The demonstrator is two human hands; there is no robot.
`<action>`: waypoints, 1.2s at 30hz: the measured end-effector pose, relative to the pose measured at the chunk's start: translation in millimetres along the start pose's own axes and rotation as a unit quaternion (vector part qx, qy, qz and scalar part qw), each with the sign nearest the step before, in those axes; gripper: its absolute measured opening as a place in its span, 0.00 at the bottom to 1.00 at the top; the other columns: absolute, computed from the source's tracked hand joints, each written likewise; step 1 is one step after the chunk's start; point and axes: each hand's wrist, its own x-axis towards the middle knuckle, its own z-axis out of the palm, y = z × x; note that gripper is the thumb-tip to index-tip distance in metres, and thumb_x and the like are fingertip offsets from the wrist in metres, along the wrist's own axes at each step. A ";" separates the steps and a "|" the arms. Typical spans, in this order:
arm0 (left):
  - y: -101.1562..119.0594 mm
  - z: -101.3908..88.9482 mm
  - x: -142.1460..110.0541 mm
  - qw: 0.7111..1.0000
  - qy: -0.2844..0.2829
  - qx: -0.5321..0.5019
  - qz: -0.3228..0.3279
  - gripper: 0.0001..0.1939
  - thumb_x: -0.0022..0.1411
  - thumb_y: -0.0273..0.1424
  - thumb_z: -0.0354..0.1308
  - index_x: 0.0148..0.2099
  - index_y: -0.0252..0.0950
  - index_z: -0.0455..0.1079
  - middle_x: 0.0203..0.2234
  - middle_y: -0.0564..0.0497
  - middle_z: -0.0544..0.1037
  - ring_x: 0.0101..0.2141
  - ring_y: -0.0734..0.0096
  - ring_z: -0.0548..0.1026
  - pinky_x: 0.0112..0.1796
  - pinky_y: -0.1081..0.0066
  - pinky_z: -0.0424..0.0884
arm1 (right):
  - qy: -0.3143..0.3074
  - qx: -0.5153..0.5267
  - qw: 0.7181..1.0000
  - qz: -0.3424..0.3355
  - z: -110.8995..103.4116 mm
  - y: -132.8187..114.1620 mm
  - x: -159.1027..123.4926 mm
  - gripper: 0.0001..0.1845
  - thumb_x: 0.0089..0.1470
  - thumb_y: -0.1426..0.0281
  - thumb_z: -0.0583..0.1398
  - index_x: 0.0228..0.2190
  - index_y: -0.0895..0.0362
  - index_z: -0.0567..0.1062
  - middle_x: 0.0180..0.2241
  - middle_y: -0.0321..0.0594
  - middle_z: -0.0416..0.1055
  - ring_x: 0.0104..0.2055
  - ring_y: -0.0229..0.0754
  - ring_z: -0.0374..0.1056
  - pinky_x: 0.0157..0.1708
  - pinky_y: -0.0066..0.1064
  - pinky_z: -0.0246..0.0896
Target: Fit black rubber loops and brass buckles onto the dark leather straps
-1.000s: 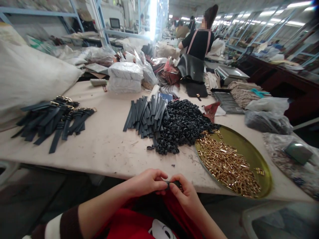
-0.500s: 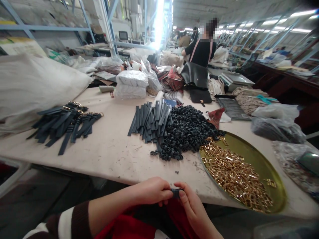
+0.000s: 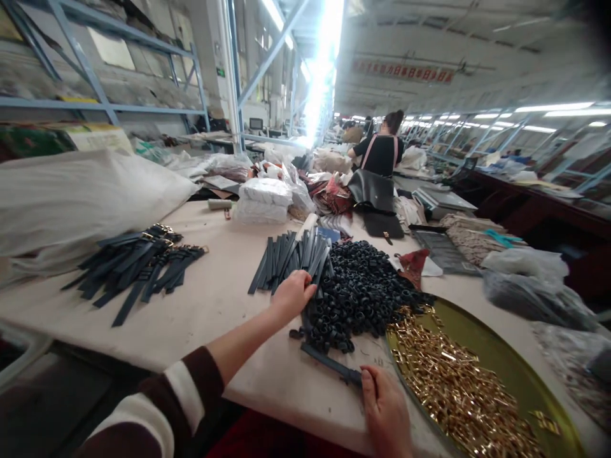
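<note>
My right hand [image 3: 387, 404] is closed on one end of a dark strap [image 3: 329, 364], which reaches out left over the near edge of the table. My left hand [image 3: 294, 294] lies at the pile of flat dark straps [image 3: 281, 254], its fingers curled in. What they grip there is hidden. Just right of that hand is a heap of small black loops [image 3: 360, 292]. A round gold-coloured tray [image 3: 506, 343] holding many small gold buckles [image 3: 458, 381] sits to the right of my right hand.
Buckled dark straps [image 3: 138, 261] lie at the left beside a large white sack [image 3: 86, 197]. Farther back are wrapped white packs [image 3: 264, 200], a black bag [image 3: 375, 191] and plastic bags [image 3: 525, 273]. A person [image 3: 379, 152] stands beyond the table.
My left hand has left my right hand and reached forward to the strap pile. My right hand has moved slightly right and down, with the strap now extended from it. The camera view has tilted up.
</note>
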 end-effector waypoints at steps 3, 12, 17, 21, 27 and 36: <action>-6.7 -2.6 43.9 0.998 0.041 0.005 -0.037 0.13 0.55 0.36 0.53 0.41 0.33 0.64 0.36 0.44 0.72 0.38 0.64 0.70 0.38 0.69 0.63 | 0.013 0.017 1.000 0.016 4.0 5.7 -1.7 0.18 0.54 0.57 0.48 0.34 0.57 0.69 0.35 0.47 0.70 0.39 0.48 0.65 0.40 0.40 0.59; -11.9 -18.7 16.5 0.990 0.108 -0.083 -0.029 0.08 0.58 0.35 0.47 0.32 0.35 0.61 0.26 0.51 0.71 0.29 0.72 0.71 0.31 0.73 0.64 | 0.027 0.059 0.996 0.060 -0.3 4.2 -3.9 0.15 0.53 0.59 0.50 0.33 0.56 0.69 0.34 0.44 0.69 0.38 0.46 0.65 0.39 0.36 0.59; -27.0 -49.2 -53.9 0.935 0.064 -0.342 -0.072 0.11 0.55 0.38 0.50 0.33 0.35 0.57 0.22 0.53 0.73 0.24 0.74 0.71 0.27 0.74 0.66 | 0.006 0.045 0.997 0.056 -9.0 -5.8 20.6 0.14 0.53 0.62 0.50 0.35 0.57 0.68 0.35 0.44 0.68 0.34 0.42 0.64 0.35 0.33 0.61; -65.7 -56.1 -97.0 0.930 0.045 -0.329 -0.158 0.15 0.52 0.37 0.53 0.40 0.33 0.58 0.20 0.56 0.71 0.23 0.72 0.72 0.27 0.73 0.66 | -0.086 -0.043 0.995 -0.005 -4.3 -12.6 48.4 0.13 0.52 0.65 0.50 0.36 0.58 0.69 0.37 0.43 0.67 0.36 0.41 0.65 0.39 0.33 0.60; -110.6 -64.0 -119.3 0.995 -0.050 0.028 -0.080 0.09 0.54 0.32 0.49 0.34 0.35 0.67 0.29 0.50 0.72 0.32 0.66 0.71 0.36 0.66 0.65 | -0.144 -0.089 0.985 -0.022 5.9 -11.4 67.3 0.12 0.49 0.69 0.52 0.34 0.58 0.71 0.35 0.44 0.68 0.38 0.45 0.65 0.40 0.35 0.58; -44.8 -8.2 -100.9 0.975 -0.137 0.119 0.131 0.06 0.53 0.32 0.56 0.35 0.36 0.69 0.33 0.47 0.72 0.37 0.62 0.69 0.39 0.65 0.63 | -0.133 -0.084 0.987 0.034 -7.6 -14.6 64.0 0.09 0.46 0.67 0.53 0.31 0.57 0.68 0.29 0.40 0.69 0.30 0.41 0.65 0.33 0.34 0.58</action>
